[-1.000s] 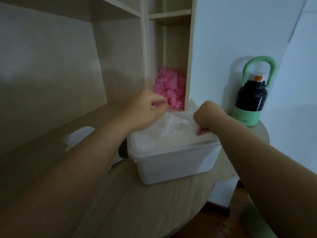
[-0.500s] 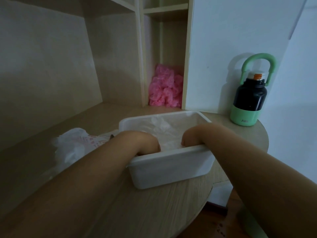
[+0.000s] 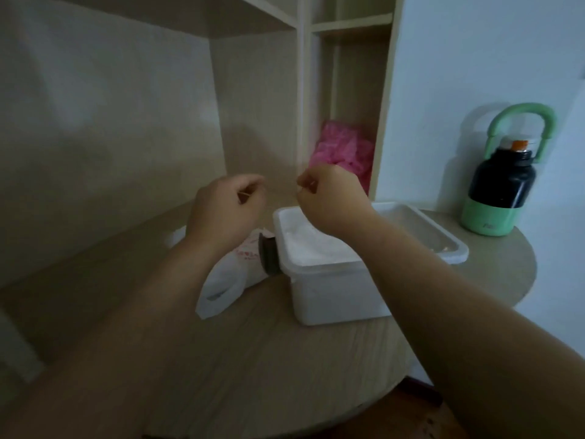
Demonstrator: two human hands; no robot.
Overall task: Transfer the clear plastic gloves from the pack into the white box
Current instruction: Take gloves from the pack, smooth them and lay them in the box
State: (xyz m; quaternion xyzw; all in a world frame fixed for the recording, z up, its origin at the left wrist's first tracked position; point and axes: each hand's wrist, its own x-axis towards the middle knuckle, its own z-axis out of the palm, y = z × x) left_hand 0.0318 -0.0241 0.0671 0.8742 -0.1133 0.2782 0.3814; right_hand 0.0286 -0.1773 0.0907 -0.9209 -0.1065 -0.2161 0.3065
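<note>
Wooden table [image 3: 221, 359], gloves [image 3: 311, 248] in white box [image 3: 335, 296], below curled fingers [image 3: 250, 188].

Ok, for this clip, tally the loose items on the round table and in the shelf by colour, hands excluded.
White: 2, the white box and the glove pack
Pink: 1, the crumpled pink bundle in the shelf
Green and black: 1, the bottle
Dark grey: 1, a round object beside the box, too hidden to name
Total: 5

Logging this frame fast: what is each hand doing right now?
Left hand: closed in a loose fist above the table, nothing visible in it.
Right hand: closed above the white box, contents cannot be told.
</note>
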